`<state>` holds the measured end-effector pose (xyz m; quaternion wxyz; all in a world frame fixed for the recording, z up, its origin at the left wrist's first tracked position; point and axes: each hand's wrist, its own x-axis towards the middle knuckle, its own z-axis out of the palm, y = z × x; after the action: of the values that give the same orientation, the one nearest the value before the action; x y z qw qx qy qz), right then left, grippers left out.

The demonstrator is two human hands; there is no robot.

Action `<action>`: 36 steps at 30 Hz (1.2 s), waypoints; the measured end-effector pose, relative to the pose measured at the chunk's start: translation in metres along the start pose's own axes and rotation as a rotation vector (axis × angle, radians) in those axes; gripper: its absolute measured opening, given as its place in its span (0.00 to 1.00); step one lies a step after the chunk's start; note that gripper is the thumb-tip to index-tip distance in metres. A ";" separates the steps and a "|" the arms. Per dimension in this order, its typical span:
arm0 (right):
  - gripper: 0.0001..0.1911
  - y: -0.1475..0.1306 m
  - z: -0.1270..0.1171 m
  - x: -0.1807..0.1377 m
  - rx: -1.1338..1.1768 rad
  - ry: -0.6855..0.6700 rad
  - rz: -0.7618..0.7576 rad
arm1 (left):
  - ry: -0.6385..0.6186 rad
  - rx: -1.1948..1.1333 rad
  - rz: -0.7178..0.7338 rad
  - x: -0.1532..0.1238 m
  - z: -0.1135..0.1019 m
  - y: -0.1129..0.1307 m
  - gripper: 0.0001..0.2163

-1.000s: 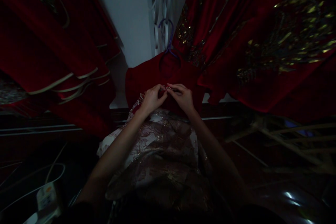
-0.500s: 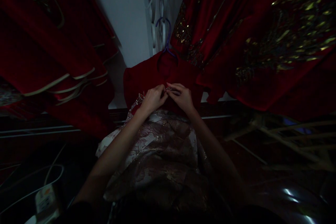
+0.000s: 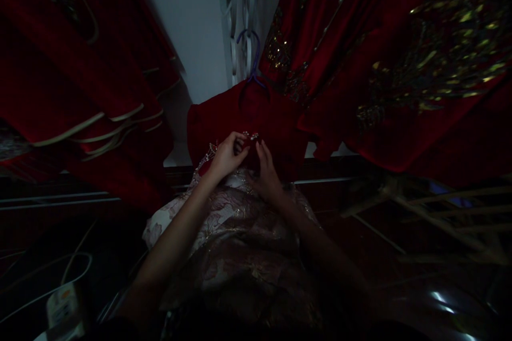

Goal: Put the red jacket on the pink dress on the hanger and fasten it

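A dark red garment (image 3: pixel 216 114) hangs in front of me on a purple hanger (image 3: pixel 256 58). At the middle of its chest sits a small shiny beaded ornament (image 3: pixel 252 136). My left hand (image 3: pixel 229 156) is closed in a loose pinch on the red cloth, just left of the ornament. My right hand (image 3: pixel 268 173) is just below and right of the ornament, with its fingers stretched out and nothing seen in them. Below both hands spreads a pale floral fabric (image 3: pixel 224 208) with glittering threads. A beaded fringe (image 3: pixel 206 160) shows by my left wrist.
Red garments with pale piping (image 3: pixel 88 90) hang on the left. More red cloth with gold sequins (image 3: pixel 448 48) hangs on the right. White metal scrollwork (image 3: pixel 233 16) stands behind the hanger. A wooden frame (image 3: pixel 432 213) is low right; a power strip with a cable (image 3: pixel 64 306) lies low left.
My right hand has moved down and away from the ornament, its fingers straightening out. My left hand has shifted slightly left and down, and the ornament shows more fully.
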<state>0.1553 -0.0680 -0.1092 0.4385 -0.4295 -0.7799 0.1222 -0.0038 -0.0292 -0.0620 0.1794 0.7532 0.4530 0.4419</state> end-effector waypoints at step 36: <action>0.13 -0.019 -0.095 0.045 0.450 -0.227 0.176 | 0.152 -0.508 -0.272 -0.053 0.069 -0.005 0.23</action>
<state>0.2080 -0.0624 -0.0168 0.4202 -0.3710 -0.7369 0.3778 0.0397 -0.0620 -0.1295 0.3853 0.5814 0.4366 0.5683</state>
